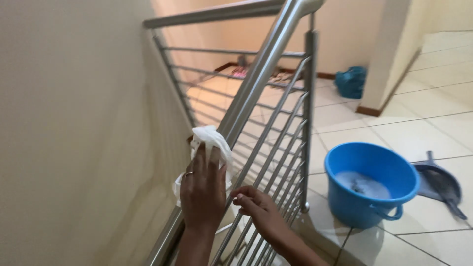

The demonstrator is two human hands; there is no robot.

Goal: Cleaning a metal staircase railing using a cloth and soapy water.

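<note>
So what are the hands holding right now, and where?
The left hand presses a white cloth flat against the metal handrail. The right hand curls its fingers around a thin baluster bar.

The white cloth (211,143) is largely covered by the left hand (202,189) pressing it to the steel handrail (249,91), so its full shape cannot be told. Below that hand the handrail runs out of the bottom edge. The right hand (258,209) has its fingertips curled behind a thin baluster beside the handrail. Beyond the handrail, small things on the far floor are blurred. Right of it, the blue bucket (369,184) hides part of the grey dustpan (438,182).
</note>
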